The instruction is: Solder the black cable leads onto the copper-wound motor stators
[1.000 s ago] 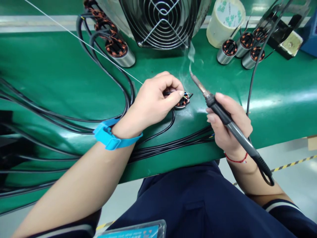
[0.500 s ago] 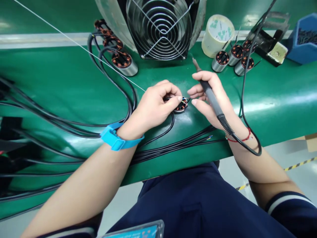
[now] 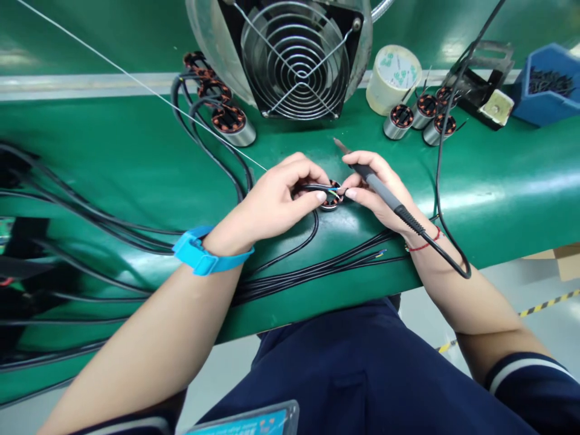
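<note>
A motor stator [image 3: 331,203] with copper windings stands on the green bench between my hands. My left hand [image 3: 290,190] is closed on a black cable [image 3: 312,187], whose thin coloured wires reach over the stator's top. My right hand [image 3: 378,190] keeps a grey soldering iron [image 3: 383,192] in its grip, the tip pointing up and left, away from the stator. The thumb and a finger of that same hand pinch at the ends of the thin wires by the stator's right edge. Exactly which wire they hold is too small to make out.
A fan with a wire grille [image 3: 301,75] stands behind. More stators sit at left [image 3: 233,124] and right [image 3: 399,121], near a tape roll [image 3: 393,78], an iron stand with a sponge [image 3: 497,107] and a blue bin [image 3: 550,99]. Black cables [image 3: 308,273] run along the front.
My right hand has moved left and its fingertips have closed at the wires over the stator. The soldering iron has shifted left and down with it. The cable in my left hand now shows more.
</note>
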`<control>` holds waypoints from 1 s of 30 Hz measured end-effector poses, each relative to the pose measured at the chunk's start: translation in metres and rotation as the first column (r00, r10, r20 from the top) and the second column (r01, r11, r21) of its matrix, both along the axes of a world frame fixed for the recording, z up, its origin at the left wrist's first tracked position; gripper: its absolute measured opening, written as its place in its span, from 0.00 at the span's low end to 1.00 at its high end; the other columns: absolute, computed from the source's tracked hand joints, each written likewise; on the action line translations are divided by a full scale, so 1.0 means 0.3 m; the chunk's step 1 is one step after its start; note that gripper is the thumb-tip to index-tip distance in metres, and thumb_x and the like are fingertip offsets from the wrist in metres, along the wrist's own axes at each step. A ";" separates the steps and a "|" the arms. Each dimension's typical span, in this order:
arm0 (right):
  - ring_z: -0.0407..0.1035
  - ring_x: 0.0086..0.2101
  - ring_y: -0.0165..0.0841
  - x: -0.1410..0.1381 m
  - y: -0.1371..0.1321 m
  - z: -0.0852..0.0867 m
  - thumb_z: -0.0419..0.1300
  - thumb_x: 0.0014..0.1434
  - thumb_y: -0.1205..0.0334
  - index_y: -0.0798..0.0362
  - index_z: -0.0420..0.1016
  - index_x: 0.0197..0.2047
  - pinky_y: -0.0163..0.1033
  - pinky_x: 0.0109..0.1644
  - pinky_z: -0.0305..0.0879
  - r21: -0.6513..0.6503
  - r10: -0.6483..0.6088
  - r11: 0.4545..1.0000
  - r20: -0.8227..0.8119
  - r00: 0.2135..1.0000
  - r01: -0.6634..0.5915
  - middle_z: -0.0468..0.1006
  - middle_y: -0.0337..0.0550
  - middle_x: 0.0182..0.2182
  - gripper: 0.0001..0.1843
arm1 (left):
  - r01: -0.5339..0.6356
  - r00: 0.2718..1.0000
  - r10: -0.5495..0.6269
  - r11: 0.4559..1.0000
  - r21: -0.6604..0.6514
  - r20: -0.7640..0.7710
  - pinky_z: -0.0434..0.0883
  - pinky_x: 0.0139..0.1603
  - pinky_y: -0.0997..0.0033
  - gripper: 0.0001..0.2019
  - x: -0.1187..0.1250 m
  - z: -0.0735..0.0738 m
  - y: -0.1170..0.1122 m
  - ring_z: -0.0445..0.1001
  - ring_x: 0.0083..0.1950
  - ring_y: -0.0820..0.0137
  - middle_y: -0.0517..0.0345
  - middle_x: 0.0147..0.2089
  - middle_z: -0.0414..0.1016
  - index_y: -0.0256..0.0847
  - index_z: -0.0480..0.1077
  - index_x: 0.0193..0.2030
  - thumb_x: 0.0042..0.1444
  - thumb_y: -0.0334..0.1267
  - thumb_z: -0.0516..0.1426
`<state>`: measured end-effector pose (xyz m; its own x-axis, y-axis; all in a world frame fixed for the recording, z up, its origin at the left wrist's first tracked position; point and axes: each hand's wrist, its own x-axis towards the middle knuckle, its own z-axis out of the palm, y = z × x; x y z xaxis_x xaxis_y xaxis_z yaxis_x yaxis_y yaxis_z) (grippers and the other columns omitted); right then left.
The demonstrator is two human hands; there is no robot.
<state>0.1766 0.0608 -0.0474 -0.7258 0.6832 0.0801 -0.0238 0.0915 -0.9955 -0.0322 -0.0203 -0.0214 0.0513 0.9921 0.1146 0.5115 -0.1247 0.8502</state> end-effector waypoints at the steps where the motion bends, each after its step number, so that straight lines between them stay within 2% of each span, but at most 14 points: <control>1: 0.79 0.40 0.32 0.002 0.003 0.001 0.69 0.61 0.50 0.49 0.64 0.58 0.40 0.52 0.76 -0.011 0.019 1.000 -0.008 1.000 -0.019 0.79 0.35 0.36 0.29 | 0.012 1.000 -0.012 1.000 0.000 -0.007 0.74 0.46 0.59 0.07 -0.005 0.001 -0.001 0.74 0.40 0.63 0.54 0.39 0.77 0.44 0.76 0.37 0.56 0.43 0.60; 6: 0.77 0.35 0.29 0.013 0.004 0.017 0.70 0.62 0.48 0.49 0.62 0.58 0.35 0.44 0.74 -0.052 0.169 0.984 -0.048 0.984 -0.171 0.77 0.32 0.33 0.30 | -0.007 1.000 0.007 1.000 0.016 0.011 0.73 0.47 0.60 0.08 0.004 0.011 -0.011 0.73 0.40 0.63 0.55 0.36 0.76 0.43 0.75 0.35 0.59 0.43 0.58; 9: 0.75 0.35 0.28 0.020 -0.007 0.050 0.69 0.64 0.53 0.50 0.64 0.56 0.34 0.44 0.71 0.029 0.217 0.976 -0.015 0.976 -0.217 0.77 0.33 0.34 0.24 | -0.013 0.998 0.011 0.999 0.036 0.055 0.73 0.46 0.61 0.08 0.020 0.019 -0.024 0.73 0.39 0.64 0.56 0.36 0.76 0.44 0.75 0.36 0.60 0.44 0.59; 12: 0.73 0.36 0.28 0.020 -0.025 0.088 0.67 0.64 0.57 0.50 0.67 0.53 0.35 0.45 0.70 0.135 0.185 0.972 0.071 0.980 -0.193 0.77 0.34 0.35 0.18 | -0.016 0.998 0.014 0.999 0.045 0.056 0.72 0.44 0.61 0.08 0.028 0.025 -0.034 0.72 0.39 0.64 0.56 0.36 0.75 0.44 0.75 0.37 0.61 0.45 0.60; 14: 0.73 0.35 0.29 0.016 -0.038 0.104 0.66 0.64 0.58 0.49 0.67 0.53 0.36 0.45 0.70 0.160 0.159 0.972 0.092 0.983 -0.172 0.77 0.33 0.35 0.17 | -0.005 0.999 0.003 0.999 0.038 0.040 0.72 0.45 0.61 0.08 0.028 0.029 -0.037 0.72 0.39 0.64 0.56 0.36 0.76 0.45 0.75 0.36 0.62 0.46 0.60; 19: 0.76 0.35 0.30 -0.002 -0.065 0.094 0.64 0.62 0.61 0.46 0.64 0.56 0.37 0.46 0.73 0.116 0.062 0.991 0.081 0.995 -0.071 0.78 0.31 0.33 0.21 | 0.009 1.000 -0.009 1.000 0.027 0.003 0.73 0.45 0.61 0.10 0.019 0.035 -0.037 0.72 0.39 0.64 0.56 0.36 0.76 0.46 0.74 0.36 0.62 0.49 0.60; 23: 0.76 0.34 0.28 -0.003 -0.074 0.076 0.62 0.62 0.63 0.46 0.61 0.60 0.37 0.44 0.74 0.106 0.023 0.994 0.040 0.999 -0.027 0.77 0.29 0.33 0.25 | 0.015 1.000 -0.015 0.999 0.045 0.005 0.72 0.44 0.62 0.08 0.018 0.035 -0.041 0.72 0.38 0.65 0.57 0.36 0.76 0.45 0.75 0.37 0.62 0.46 0.60; 26: 0.75 0.33 0.28 0.007 -0.072 0.087 0.62 0.61 0.63 0.48 0.60 0.61 0.36 0.43 0.73 0.118 -0.009 0.993 0.056 0.998 0.002 0.76 0.31 0.34 0.27 | 0.009 1.000 -0.010 0.998 0.058 0.008 0.72 0.44 0.62 0.07 0.018 0.036 -0.043 0.72 0.38 0.65 0.57 0.36 0.76 0.45 0.76 0.37 0.62 0.43 0.60; 30: 0.75 0.36 0.30 0.018 -0.072 0.099 0.63 0.61 0.61 0.46 0.59 0.62 0.38 0.46 0.75 0.127 -0.023 0.992 0.088 0.996 0.012 0.76 0.35 0.39 0.29 | -0.027 1.000 0.027 0.999 0.033 0.006 0.72 0.44 0.62 0.09 0.014 0.035 -0.040 0.72 0.38 0.64 0.56 0.36 0.76 0.46 0.76 0.37 0.62 0.47 0.60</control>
